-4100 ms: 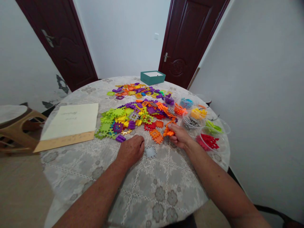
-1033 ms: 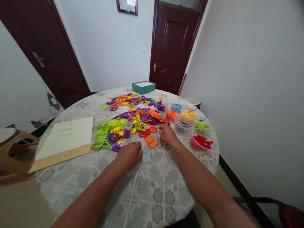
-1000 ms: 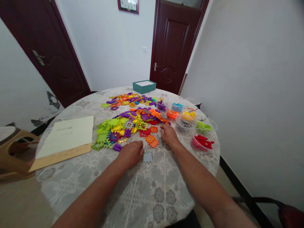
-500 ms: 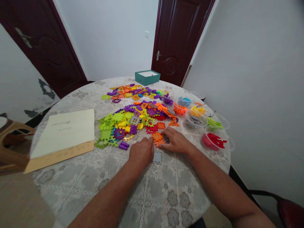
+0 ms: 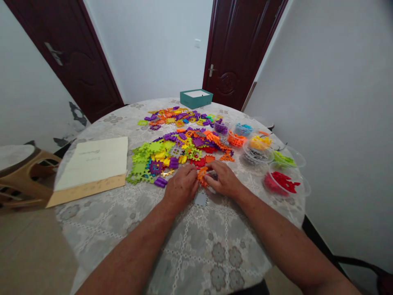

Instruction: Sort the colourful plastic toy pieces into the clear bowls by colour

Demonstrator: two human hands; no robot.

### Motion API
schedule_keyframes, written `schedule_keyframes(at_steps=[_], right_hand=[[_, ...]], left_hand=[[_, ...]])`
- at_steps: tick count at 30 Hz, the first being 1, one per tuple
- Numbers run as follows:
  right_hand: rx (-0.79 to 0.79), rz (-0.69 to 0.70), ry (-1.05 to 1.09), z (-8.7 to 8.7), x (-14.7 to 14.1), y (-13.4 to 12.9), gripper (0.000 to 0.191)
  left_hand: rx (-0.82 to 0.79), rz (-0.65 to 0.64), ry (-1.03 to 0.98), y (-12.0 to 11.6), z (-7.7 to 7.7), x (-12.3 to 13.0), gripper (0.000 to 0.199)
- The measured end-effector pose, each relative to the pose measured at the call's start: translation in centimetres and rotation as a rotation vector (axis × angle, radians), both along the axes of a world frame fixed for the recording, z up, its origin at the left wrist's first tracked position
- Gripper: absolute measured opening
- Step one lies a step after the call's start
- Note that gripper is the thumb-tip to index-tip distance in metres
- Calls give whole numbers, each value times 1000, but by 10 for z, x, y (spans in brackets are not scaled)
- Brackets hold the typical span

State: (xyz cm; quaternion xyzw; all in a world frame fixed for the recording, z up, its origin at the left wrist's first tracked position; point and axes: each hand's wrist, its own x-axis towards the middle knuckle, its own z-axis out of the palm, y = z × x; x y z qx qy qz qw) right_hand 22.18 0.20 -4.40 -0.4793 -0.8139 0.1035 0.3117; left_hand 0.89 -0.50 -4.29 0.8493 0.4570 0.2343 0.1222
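Between my two hands is an orange interlocking building tile with toothed edges, now tilted. My left hand is closed at its left edge, the fingertips partly hidden behind the knuckles. My right hand grips its right side with thumb and fingers. A dark grey piece shows inside the curl of the right hand; whether it is joined to the orange tile I cannot tell. Just below the hands a light grey tile lies flat on the cloth. Red tiles lie just beyond the fingers.
A heap of mixed tiles lies ahead, with a second pile behind it. Clear tubs of sorted pieces, one with red pieces, line the right. A teal box stands at the back; an open pad lies left.
The orange tile has gone from lying nearly flat to tilted between my hands. The hands have drawn closer together. The camera view has shifted slightly left.
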Motion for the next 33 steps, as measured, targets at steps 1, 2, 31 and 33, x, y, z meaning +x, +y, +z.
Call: schedule_keyframes(at_steps=[1,2,31,33], right_hand=[[-6,4,26,1,1,0,18],[-14,13,44,1,4,1,17],[-334,31,530,-6,-24,-7,20],[-354,23,510,-10,-29,-5,21]], left_hand=[[-29,-8,-46,1,0,0,14],[-69,10,-104,2,0,0,12],[-899,196,-1084,3,5,-10,35],[-952,165,-1101,1,7,-8,40]])
